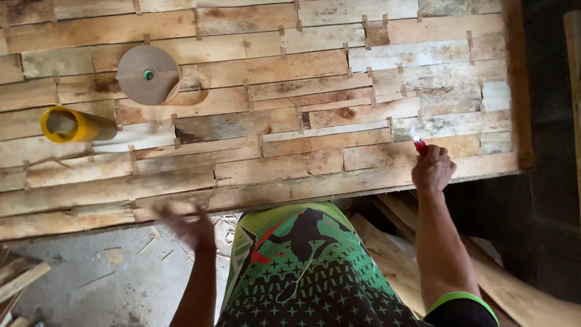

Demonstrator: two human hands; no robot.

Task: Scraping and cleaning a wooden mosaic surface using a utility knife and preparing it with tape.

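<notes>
My right hand (432, 170) grips a small red tool (420, 146) whose tip rests on a wide panel of pale wooden strips (272, 121), near its front right edge. My left hand (189, 224) is blurred by motion below the panel's front edge, fingers spread and holding nothing. A brown paper tape roll (147, 74) with a green centre lies flat on the panel at the left. Beside it, further left, a yellow cylinder (75, 125) lies on its side.
Loose wooden planks (393, 254) are stacked under the panel at the right. A concrete floor (109, 284) with wood scraps shows at the lower left. A dark wooden rail (518, 85) borders the panel's right side.
</notes>
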